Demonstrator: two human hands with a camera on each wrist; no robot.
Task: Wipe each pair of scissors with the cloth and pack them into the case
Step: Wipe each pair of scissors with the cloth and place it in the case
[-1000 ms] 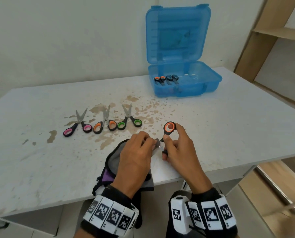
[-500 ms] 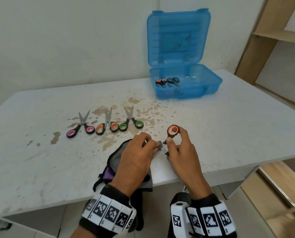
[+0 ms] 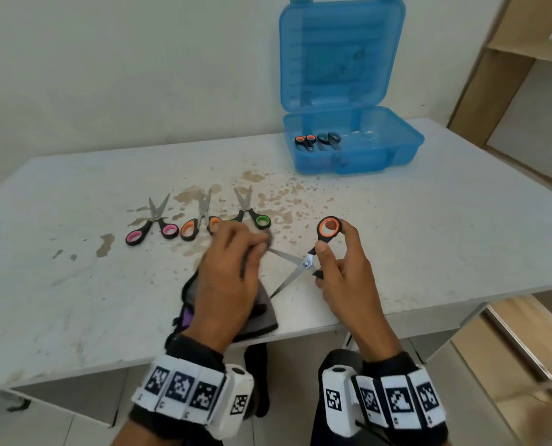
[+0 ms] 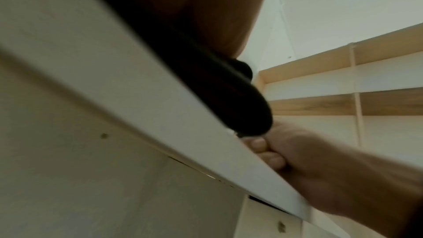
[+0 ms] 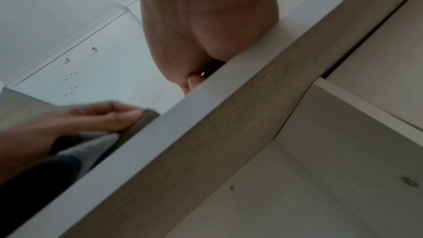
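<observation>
Bare worktop [image 3: 429,239] lies open between the near edge and the blue case [image 3: 353,156], whose raised lid [image 3: 340,56] blocks approach from behind. Three scissors [image 3: 200,217] lying in a row obstruct the left side.

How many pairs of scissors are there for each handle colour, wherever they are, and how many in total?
Pink handles: 1, lying on the table.
Orange handles: 3, one on the table, one held in the right hand, one in the blue case.
Green handles: 1, on the table.
Dark blue handles: 1, in the case.
Total: 6 pairs.

Seen from below the table edge [image 5: 206,115], the left hand [image 5: 68,120] pinches a grey cloth [image 5: 96,144].
</observation>
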